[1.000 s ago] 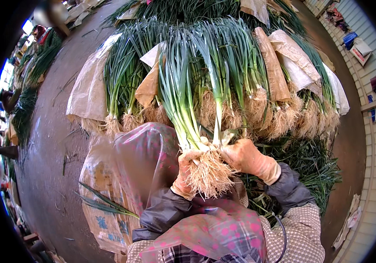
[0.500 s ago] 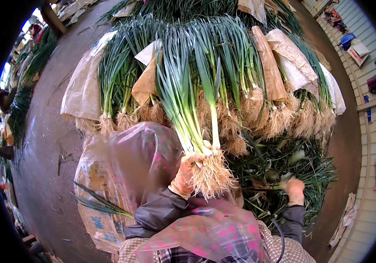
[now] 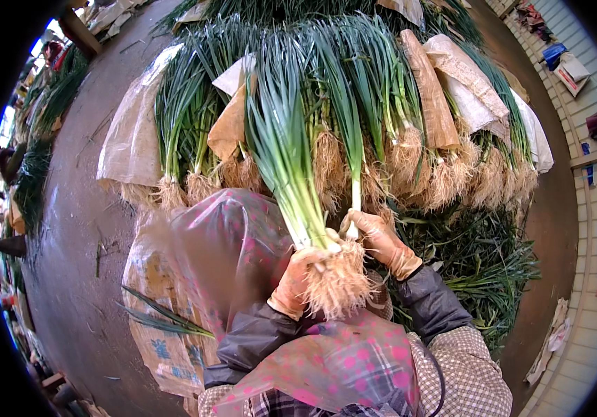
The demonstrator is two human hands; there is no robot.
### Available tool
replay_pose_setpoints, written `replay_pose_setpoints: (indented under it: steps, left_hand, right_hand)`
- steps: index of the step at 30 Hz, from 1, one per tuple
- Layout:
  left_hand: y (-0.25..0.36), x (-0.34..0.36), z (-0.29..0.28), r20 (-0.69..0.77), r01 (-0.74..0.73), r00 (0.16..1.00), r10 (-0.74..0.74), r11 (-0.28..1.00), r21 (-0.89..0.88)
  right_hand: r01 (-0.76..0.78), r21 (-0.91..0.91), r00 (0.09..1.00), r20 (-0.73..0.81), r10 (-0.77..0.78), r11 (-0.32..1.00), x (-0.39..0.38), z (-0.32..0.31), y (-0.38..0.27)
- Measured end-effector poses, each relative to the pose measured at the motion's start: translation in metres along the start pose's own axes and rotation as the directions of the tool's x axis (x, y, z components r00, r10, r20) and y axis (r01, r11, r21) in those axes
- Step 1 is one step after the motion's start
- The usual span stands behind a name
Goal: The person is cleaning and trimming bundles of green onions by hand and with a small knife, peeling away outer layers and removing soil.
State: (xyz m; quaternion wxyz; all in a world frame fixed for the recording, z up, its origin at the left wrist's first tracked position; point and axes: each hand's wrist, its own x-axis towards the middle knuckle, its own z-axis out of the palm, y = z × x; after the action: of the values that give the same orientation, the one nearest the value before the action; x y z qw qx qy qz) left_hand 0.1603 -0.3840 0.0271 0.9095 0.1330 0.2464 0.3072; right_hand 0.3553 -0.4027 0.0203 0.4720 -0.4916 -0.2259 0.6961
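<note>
Two gloved hands are working at a bunch of green onions (image 3: 298, 181) held upright in front of the person's chest. The left hand (image 3: 297, 281) is wrapping its grip tight around the white stalks just above the tangled root ball (image 3: 340, 281), fingers pressed closed on the bunch. The right hand (image 3: 376, 240) is sitting just beside it, its grip pinching a single white-stemmed stalk (image 3: 355, 187) against the side of the bunch, thumb and fingers curled around it. The long green leaves are fanning upward and away from the person, crossing in front of a big heap of bundled green onions (image 3: 409, 139) lying with pale roots pointing toward the person. Tan and whitish sacks (image 3: 451, 76) are lying over and between those bundles. A translucent pinkish plastic cover (image 3: 222, 243) is draping over the person's left side, and a printed woven sack (image 3: 152, 313) is lying on the brown ground (image 3: 69, 229) beneath it. Loose green leaves (image 3: 479, 264) are scattering to the person's right.
</note>
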Motion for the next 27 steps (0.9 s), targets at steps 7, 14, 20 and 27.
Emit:
replay_pose_setpoints:
  steps: [7, 14, 20, 27]
  left_hand:
    - [-0.023, 0.011, -0.005, -0.025, -0.035, 0.999, 0.038, 0.994, 0.107]
    - [-0.009, -0.001, 0.001, -0.012, -0.013, 1.0, 0.012, 0.998, -0.068]
    - [-0.03, -0.02, -0.001, 0.075, 0.097, 0.99, -0.121, 0.961, 0.258]
    - [-0.035, -0.023, -0.036, 0.171, 0.167, 0.974, -0.151, 0.982, -0.084]
  right_hand:
    - [0.146, -0.914, 0.743, 0.353, -0.569, -0.378, -0.016, 0.004, -0.001]
    - [0.331, -0.552, 0.893, -0.079, -0.442, 0.766, -0.081, 0.049, -0.068]
    - [0.134, -0.503, 0.932, -0.229, -0.281, 0.854, -0.026, 0.032, -0.012]
    - [0.578, -0.814, 0.605, 0.385, -0.696, 0.052, 0.007, 0.026, -0.022]
